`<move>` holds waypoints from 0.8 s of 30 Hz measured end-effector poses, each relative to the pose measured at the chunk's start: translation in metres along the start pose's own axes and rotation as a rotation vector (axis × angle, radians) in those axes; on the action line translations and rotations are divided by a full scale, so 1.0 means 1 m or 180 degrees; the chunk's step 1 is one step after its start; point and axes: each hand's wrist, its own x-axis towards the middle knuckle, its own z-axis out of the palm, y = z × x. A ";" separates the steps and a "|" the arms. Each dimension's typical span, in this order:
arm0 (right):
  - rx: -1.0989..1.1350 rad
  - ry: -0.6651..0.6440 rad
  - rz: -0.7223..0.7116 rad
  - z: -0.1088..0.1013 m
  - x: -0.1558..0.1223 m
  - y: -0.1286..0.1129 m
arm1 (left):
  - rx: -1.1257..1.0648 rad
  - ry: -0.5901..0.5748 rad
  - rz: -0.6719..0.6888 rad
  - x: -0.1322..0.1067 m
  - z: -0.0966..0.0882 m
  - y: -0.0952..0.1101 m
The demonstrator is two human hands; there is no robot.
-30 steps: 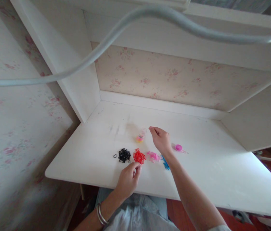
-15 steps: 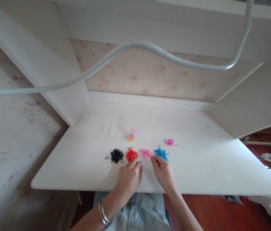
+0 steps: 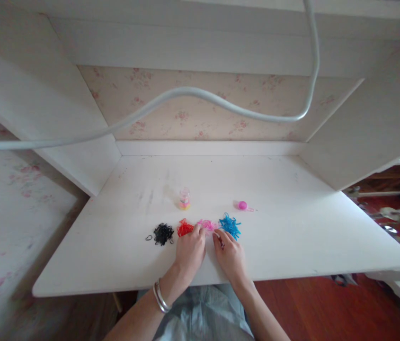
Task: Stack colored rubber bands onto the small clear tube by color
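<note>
Pink bands (image 3: 207, 224) touch half-curled left hand (image 3: 190, 250) and right hand (image 3: 231, 255).

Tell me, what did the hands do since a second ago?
The right hand came back from beside the little jar and now sits next to the left hand at the pink pile. The left hand stayed by the red pile. The black pile, blue pile, jar and pink cap stayed put.
</note>
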 end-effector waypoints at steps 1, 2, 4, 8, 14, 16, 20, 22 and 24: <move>-0.0041 -0.0007 0.0003 0.000 0.001 0.000 | 0.0043 -0.0020 0.0000 0.000 0.000 0.001; -0.0102 -0.0022 0.0009 0.000 0.002 -0.001 | 0.0079 -0.0044 0.0004 0.000 0.001 0.002; -0.0242 -0.0061 0.0015 0.000 0.004 -0.002 | 0.0114 -0.0085 0.0029 -0.001 0.002 0.003; -0.0372 -0.0126 0.0002 0.000 0.007 -0.003 | 0.0033 -0.0010 0.0032 -0.006 0.000 0.001; -0.0364 -0.0126 0.0046 0.000 0.007 -0.002 | -0.0337 0.0276 -0.0103 -0.004 -0.027 -0.017; -0.0394 -0.0126 0.0076 0.001 0.006 -0.001 | -0.0421 0.0465 -0.0100 0.000 -0.040 -0.025; -0.0487 -0.0187 0.0075 0.002 0.006 -0.002 | -0.0388 0.0864 -0.0233 0.012 -0.066 -0.038; -0.0505 -0.0172 0.0058 0.002 0.006 -0.002 | -0.0264 0.1003 -0.0324 0.019 -0.075 -0.044; -0.0501 -0.0145 0.0044 0.002 0.005 -0.003 | -0.0126 0.1109 -0.0420 0.027 -0.082 -0.049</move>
